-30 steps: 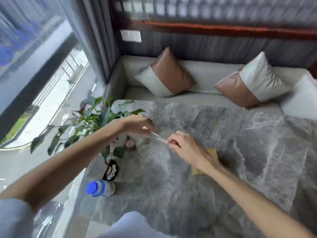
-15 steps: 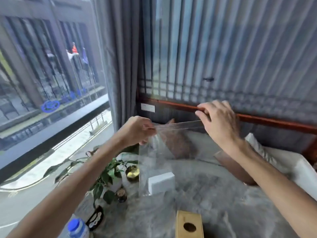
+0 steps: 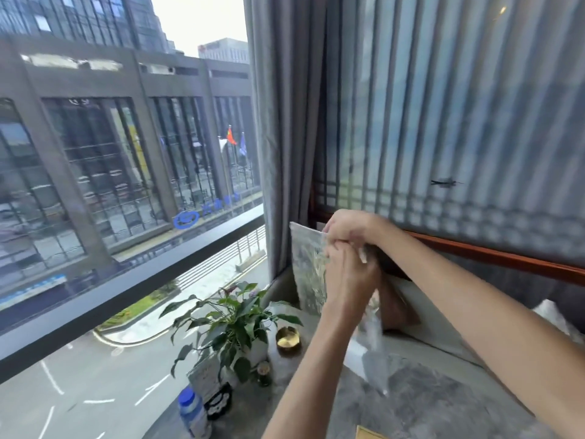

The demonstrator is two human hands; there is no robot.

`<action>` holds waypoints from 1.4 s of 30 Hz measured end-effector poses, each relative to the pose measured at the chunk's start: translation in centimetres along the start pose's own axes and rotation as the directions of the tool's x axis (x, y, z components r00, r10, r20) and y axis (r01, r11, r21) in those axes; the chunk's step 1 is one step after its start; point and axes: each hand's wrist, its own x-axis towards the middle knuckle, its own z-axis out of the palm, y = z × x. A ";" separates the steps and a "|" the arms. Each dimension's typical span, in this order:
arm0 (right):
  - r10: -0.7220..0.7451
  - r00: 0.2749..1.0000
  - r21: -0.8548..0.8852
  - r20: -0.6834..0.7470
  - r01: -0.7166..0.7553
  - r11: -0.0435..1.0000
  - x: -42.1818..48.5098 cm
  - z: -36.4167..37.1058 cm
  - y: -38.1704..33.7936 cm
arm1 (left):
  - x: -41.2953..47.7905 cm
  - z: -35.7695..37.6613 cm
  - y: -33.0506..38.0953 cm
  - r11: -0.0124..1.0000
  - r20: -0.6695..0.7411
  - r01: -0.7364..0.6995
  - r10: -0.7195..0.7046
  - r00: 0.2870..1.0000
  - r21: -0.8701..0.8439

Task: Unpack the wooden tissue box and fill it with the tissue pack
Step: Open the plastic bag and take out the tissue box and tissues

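While both hands (image 3: 348, 248) pinch it, the clear bag (image 3: 308, 270) hangs beneath them.

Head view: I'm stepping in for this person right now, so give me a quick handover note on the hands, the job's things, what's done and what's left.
Left hand and right hand: pressed together at chest height, both gripping the clear plastic bag.
The bag hangs crumpled from the hands above the grey marble table; its contents are too blurred to tell.
The light wooden tissue box sits on the table, only a corner showing at the bottom edge.
Done: the wooden box is out of its wrapping.
Left: free the tissue pack and load it into the box.
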 end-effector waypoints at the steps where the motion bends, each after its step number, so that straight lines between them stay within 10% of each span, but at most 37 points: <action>1: -0.078 0.997 -0.061 -0.007 0.077 0.995 -0.2 -0.4 -0.3 | 0.1 -0.6 0.1 0.999 0.076 -0.038 0.039 0.996 -0.012; 6: -0.379 0.925 -0.020 0.019 0.379 0.925 -2.5 -3.5 0.5 | 3.6 -8.5 -3.1 0.865 -0.135 -0.435 0.476 0.869 0.249; 9: -0.438 0.898 0.044 -0.029 0.439 0.897 -3.5 -5.5 0.7 | 8.2 -14.3 -5.0 0.654 0.131 -0.564 0.587 0.799 0.504; 12: -0.460 0.886 0.056 -0.056 0.462 0.885 -4.1 -7.6 0.9 | 12.4 -18.1 -5.2 0.808 0.429 -0.528 0.393 0.813 0.261; 18: -0.450 0.883 0.015 -0.134 0.456 0.890 -4.7 -11.1 3.5 | 17.9 -20.8 -4.2 0.870 0.420 -0.488 0.468 0.778 -0.066; 30: -0.285 0.905 0.340 -0.316 0.389 0.856 -2.3 -11.5 11.2 | 21.5 -17.4 -5.6 0.904 0.470 -0.376 0.427 0.773 -0.204; 37: -0.402 0.712 -0.215 -0.575 0.342 0.915 -1.5 -12.9 4.1 | 22.1 -17.8 -3.9 0.802 0.313 -0.425 0.567 0.762 -0.420; 42: -0.462 0.819 -0.147 -0.340 0.439 0.886 3.4 -11.4 -5.7 | 21.4 -18.0 -3.8 0.729 0.184 -0.357 0.547 0.817 -0.584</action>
